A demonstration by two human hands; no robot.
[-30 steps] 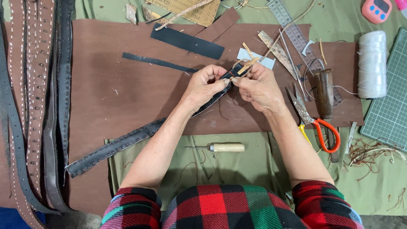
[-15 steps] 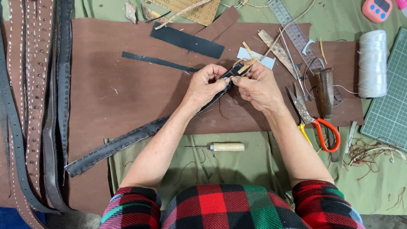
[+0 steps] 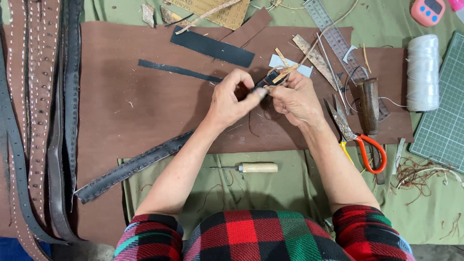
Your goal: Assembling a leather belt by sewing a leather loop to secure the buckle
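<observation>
Belts lie at the far left. A dark strap runs over the brown leather up to the hands. The left hand pinches its end; the right hand closes on it too. Scissors lie at the right.

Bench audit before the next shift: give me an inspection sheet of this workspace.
Surface: brown leather sheet over green cloth.
Job's things: long dark strap, its end pinched at both hands.
Clutter: awl, orange-handled scissors, metal ruler, black leather strips, offcuts, thread scraps.
Grippers: left hand and right hand, fingers closed on the strap end.
Cables: nothing seen; only thread from the white spool.
Surroundings: stitched belts at left, green cutting mat at right, pink timer.
</observation>
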